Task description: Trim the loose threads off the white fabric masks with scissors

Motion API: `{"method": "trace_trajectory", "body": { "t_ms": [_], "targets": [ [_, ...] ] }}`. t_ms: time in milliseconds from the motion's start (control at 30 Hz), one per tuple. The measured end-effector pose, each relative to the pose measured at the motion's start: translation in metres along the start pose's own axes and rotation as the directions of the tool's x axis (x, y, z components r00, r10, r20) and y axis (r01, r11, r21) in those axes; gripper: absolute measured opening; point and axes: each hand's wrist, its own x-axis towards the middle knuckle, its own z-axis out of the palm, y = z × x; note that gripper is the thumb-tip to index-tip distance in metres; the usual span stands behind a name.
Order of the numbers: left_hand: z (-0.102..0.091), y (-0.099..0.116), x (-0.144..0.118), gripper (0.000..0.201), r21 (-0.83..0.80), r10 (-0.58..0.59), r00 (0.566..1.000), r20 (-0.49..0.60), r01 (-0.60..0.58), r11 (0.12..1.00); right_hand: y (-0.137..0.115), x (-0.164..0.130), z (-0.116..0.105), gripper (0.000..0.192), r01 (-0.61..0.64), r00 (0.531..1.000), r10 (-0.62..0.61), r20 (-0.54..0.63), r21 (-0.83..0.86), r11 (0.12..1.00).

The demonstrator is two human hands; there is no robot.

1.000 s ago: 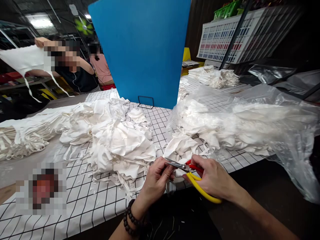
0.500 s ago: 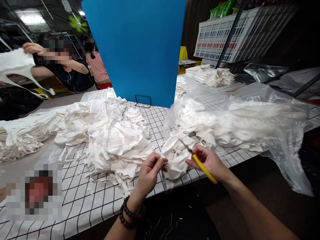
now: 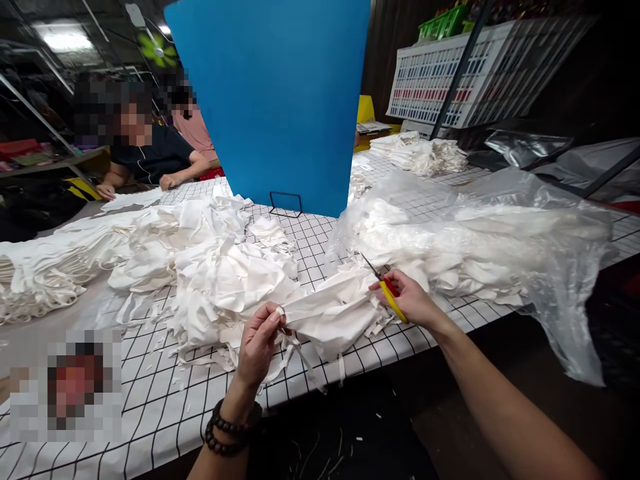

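Pinched between the thumb and fingers of my left hand [image 3: 261,337] is one end of a white cloth piece [image 3: 333,313]. It stretches to the right toward my right hand [image 3: 404,299], and narrow straps dangle below it. My right hand is closed round scissors [image 3: 393,301] with yellow and red handles, their slim dark blades pointing up and left over the cloth. Whether my right fingertips also grip the cloth, I cannot tell. Left of my left hand lies a loose heap of white cloth pieces [image 3: 235,273].
A tall blue panel [image 3: 280,100] stands on the grid-patterned tablecloth [image 3: 150,400]. Clear plastic bags [image 3: 565,267] with white cloth lie at right. Stacked white pieces [image 3: 45,267] lie at left. Across the table sits a person [image 3: 155,157] in dark clothing. White crates [image 3: 450,80] stand behind.
My left hand has moved left, drawing the cloth out taut. My right hand has shifted slightly left and up with the scissors. The person opposite has lowered a white piece onto the table.
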Motion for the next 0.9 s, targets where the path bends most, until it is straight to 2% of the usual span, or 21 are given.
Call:
{"method": "trace_trajectory", "body": {
  "t_ms": [200, 367, 567, 667, 767, 833, 900],
  "targets": [
    [-0.004, 0.000, 0.004, 0.017, -0.036, 0.035, 0.999, 0.004, -0.035, 0.999, 0.006, 0.015, -0.006, 0.031, -0.018, 0.999, 0.023, 0.036, -0.133, 0.991],
    [-0.010, 0.002, 0.008, 0.022, -0.076, 0.098, 0.995, -0.028, -0.100, 0.992, 0.004, 0.032, 0.003, 0.030, 0.067, 0.994, -0.075, -0.080, -0.105, 0.992],
    [-0.012, 0.016, 0.016, 0.019, -0.074, 0.143, 0.989, -0.038, -0.145, 0.987, -0.015, 0.051, 0.009, 0.027, 0.086, 0.996, -0.088, -0.004, -0.203, 0.975],
    [-0.015, 0.047, 0.031, 0.018, -0.004, 0.232, 0.972, -0.045, -0.232, 0.973, -0.031, 0.051, 0.002, 0.028, 0.104, 0.995, -0.100, 0.031, -0.207, 0.973],
    [-0.013, 0.099, 0.063, 0.017, 0.088, 0.364, 0.931, -0.024, -0.361, 0.928, -0.057, 0.044, -0.007, 0.031, 0.173, 0.977, -0.174, 0.126, 0.017, 0.985],
    [-0.004, 0.140, 0.092, 0.022, 0.152, 0.508, 0.862, 0.010, -0.503, 0.851, -0.080, 0.038, -0.008, 0.034, 0.218, 0.955, -0.256, 0.152, 0.226, 0.949],
    [0.010, 0.175, 0.124, 0.033, 0.225, 0.626, 0.780, 0.003, -0.610, 0.760, -0.104, 0.032, -0.002, 0.034, 0.255, 0.939, -0.318, 0.132, 0.354, 0.900]
  ]
}}
